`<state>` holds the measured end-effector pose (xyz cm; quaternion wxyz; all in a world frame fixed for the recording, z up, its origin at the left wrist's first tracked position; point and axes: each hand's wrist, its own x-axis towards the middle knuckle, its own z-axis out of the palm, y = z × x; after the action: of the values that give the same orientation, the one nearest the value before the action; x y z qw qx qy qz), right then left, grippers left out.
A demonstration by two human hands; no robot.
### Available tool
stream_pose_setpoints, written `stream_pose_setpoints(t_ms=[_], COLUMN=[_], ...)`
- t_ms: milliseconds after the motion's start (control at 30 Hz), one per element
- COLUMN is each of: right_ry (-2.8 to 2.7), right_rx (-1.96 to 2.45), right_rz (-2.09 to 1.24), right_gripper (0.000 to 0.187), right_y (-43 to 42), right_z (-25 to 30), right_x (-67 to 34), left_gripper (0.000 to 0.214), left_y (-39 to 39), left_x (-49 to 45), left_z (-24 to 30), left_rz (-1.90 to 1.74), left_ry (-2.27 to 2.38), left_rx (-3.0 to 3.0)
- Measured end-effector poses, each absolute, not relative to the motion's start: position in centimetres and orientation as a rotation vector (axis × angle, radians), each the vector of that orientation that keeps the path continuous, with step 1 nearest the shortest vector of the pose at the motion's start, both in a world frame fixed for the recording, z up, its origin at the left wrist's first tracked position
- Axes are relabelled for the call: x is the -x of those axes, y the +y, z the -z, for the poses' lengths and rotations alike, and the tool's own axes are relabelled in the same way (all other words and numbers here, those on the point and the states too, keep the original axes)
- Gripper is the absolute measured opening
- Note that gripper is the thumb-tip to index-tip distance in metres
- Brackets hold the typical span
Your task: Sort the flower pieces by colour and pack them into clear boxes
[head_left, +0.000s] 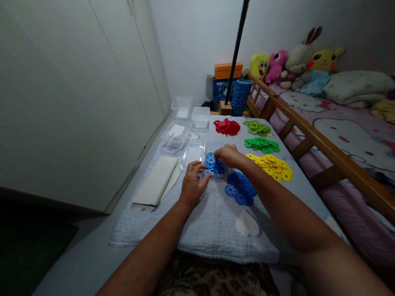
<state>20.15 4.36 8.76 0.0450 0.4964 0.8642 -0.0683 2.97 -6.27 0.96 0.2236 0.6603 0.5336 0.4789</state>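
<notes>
A clear plastic box [212, 146] with its lid [189, 158] folded out to the left stands mid-table. Blue flower-shaped plastic pieces [212, 166] lie inside it. At the box's near left corner is my left hand [194, 183], fingers and thumb apart, its fingertips at the rim. My right hand [230, 156] reaches over the box from the right, with its fingers pinched together and pointing down at the blue pieces; the fingertips are partly hidden. A further pile of blue pieces [240, 189] rests on the cloth below my right forearm.
Piles of red [226, 127], light green [257, 128], green [262, 144] and yellow pieces [273, 166] lie on the cloth-covered table [212, 230]. More clear boxes [200, 118] stand at the back left. Folded cardboard [157, 181] lies left; a wooden bed rail [308, 144] borders the right.
</notes>
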Motion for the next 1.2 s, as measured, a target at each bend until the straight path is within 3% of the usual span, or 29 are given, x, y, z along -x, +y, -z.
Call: stream_pose_setpoints(t_ms=[400, 667, 867, 1200], right_ry=[2.782, 2.857, 2.762, 2.911], right_rx=[-1.835, -1.862, -1.78, -1.764], right_rz=[0.029, 0.349, 0.417, 0.622], right_gripper=[0.031, 0.018, 0.028, 0.013], right_y=[3.9, 0.1, -1.5, -1.0], right_z=[-7.7, -5.4, -3.6, -3.1], right_x=[-22.4, -29.3, -29.1, -29.4], left_gripper=[0.017, 0.016, 0.017, 0.016], left_y=[-6.3, -6.2, -6.2, -6.2], left_x=[-2.9, -2.9, -3.0, -2.9], left_z=[-1.1, -1.0, -1.1, -1.0], left_rz=[-1.32, -1.33, -1.327, -1.33], left_ry=[1.465, 1.464, 1.473, 1.475], left_rx=[-1.818, -1.839, -1.82, -1.844])
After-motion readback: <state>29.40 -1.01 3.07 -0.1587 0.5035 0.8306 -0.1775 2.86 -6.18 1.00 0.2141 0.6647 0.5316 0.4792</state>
